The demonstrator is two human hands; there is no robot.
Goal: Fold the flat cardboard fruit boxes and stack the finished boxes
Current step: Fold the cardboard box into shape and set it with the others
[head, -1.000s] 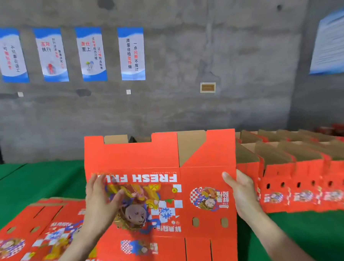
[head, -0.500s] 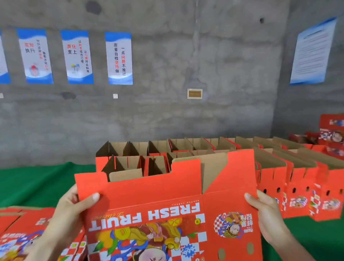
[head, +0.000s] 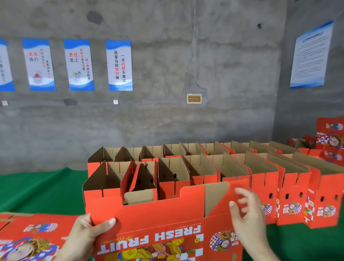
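Red printed cardboard box (head: 152,221), brown inside; left hand (head: 83,238) grip pinches its edge, right hand (head: 249,220) grip slack, fingers spread.

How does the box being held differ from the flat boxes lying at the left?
The held box stands upright, gripped by the left hand; the flat boxes lie on the green table. The held box shows its brown inside at the top; the flat boxes show their printed faces. Both are red with cartoon print.

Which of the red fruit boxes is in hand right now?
The nearest box, FRESH FRUIT printed upside down: the left hand grips its upper left corner. The folded boxes stand in rows behind; the flat boxes lie at left.
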